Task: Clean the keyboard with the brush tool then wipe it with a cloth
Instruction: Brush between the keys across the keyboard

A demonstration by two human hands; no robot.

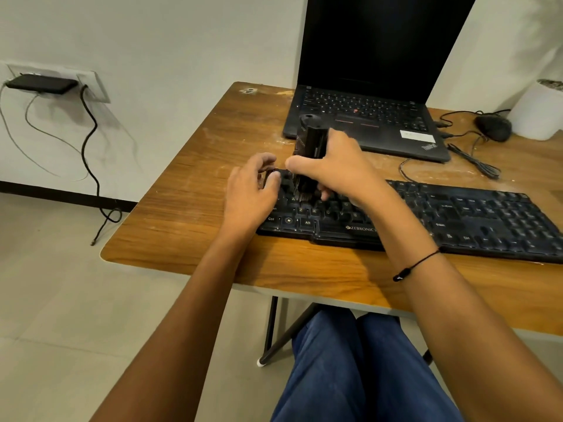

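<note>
A wooden surface (189, 226) is seen from above, with a pale wall behind it. At its far side an open black laptop (362, 117) is set, its screen dark. A black keyboard (475, 217) is laid across the near part of the surface, in front of the laptop and well apart from it, its left end near the middle of the view. A white container (539, 114) is placed at the far right, with a black mouse (493, 127) just beside it and cables trailing between mouse and laptop.

The brush tool (309, 153), a dark upright cylinder, is held by the right hand (338, 169): its fingers are curled round the body, the thumb laid across the near side. The bristles at its lower end are set down on the keys at the left part of the keyboard, below the fingers. The left hand (253, 190) is rested on the keyboard's left end, its fingers (269, 161) loosely curled over the far corner, just beside the brush tool; whether that corner is gripped cannot be told. A thin black cord is worn on the right wrist.
</note>
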